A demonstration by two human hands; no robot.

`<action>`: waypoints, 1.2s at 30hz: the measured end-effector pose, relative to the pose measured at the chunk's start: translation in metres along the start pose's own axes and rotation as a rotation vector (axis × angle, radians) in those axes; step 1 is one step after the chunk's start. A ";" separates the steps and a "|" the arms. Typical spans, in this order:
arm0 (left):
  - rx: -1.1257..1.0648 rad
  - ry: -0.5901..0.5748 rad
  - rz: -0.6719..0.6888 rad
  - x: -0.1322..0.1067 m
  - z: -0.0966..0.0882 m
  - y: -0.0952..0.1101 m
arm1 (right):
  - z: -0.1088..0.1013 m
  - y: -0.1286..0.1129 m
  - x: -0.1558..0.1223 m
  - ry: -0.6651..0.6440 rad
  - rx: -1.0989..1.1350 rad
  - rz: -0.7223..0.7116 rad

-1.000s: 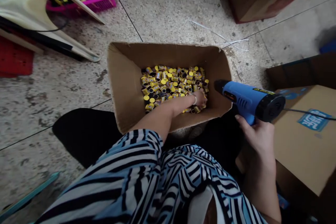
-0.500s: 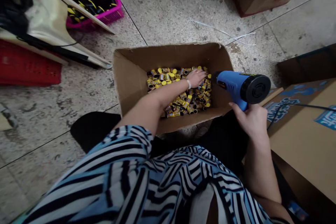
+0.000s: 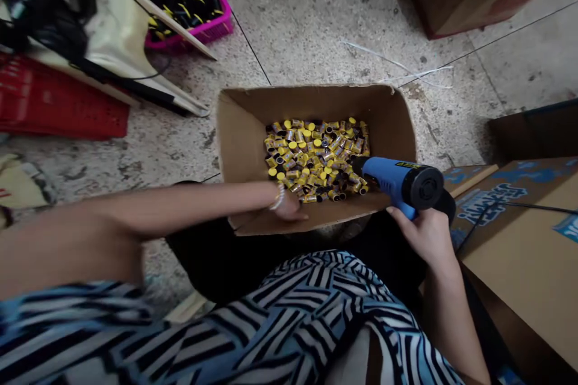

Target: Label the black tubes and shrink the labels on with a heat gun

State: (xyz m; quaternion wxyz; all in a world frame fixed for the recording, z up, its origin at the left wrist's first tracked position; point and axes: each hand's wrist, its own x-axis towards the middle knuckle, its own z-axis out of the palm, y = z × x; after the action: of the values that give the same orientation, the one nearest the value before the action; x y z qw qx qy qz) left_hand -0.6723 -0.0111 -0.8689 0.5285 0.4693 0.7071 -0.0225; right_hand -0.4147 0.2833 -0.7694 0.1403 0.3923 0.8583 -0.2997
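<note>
My right hand (image 3: 427,236) is closed round the handle of a blue heat gun (image 3: 391,177) with a black rear cap. Its dark nozzle points left, low over the right side of an open cardboard box (image 3: 246,117). Small yellow-and-black bottles (image 3: 311,159) lie in a jumbled layer on the box floor. My left hand (image 3: 289,207), with a beaded bracelet at the wrist, reaches inside the box by its near wall. It is open at the front edge of the bottles, thumb stretched out; the other fingers are partly hidden.
A pink basket (image 3: 223,27) of black-and-yellow pieces stands at the back left, behind a cream plastic stool (image 3: 121,24). Further left is a red crate (image 3: 67,108). Printed cartons (image 3: 528,240) flank me on the right, with a black cord across them. A white strap (image 3: 397,63) lies on the floor.
My left hand has moved from the far right of the bottles toward the near left wall of the box. The heat gun has come lower and nearer the bottles. The view has shifted slightly.
</note>
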 end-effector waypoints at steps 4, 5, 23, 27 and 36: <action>0.182 -0.091 -0.038 -0.096 0.009 0.022 | -0.005 -0.004 0.009 0.033 -0.056 -0.008; 0.224 -0.055 -0.075 -0.110 0.014 0.026 | -0.007 -0.006 0.010 0.023 -0.074 -0.039; -0.010 -0.007 -0.117 -0.145 -0.023 0.038 | -0.063 -0.140 -0.025 -0.278 -0.149 0.155; -0.158 -0.039 -0.239 -0.155 -0.050 0.050 | -0.042 -0.226 -0.032 -0.486 -0.065 0.025; -0.605 0.112 -0.371 -0.216 -0.127 0.125 | -0.117 -0.282 -0.062 -0.448 0.090 0.144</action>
State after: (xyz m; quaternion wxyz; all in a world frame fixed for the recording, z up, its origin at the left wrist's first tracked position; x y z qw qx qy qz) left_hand -0.6779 -0.0124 -0.5891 0.5906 0.1556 0.7829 0.1180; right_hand -0.5885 0.1750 -0.5347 0.3306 0.3820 0.7614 -0.4063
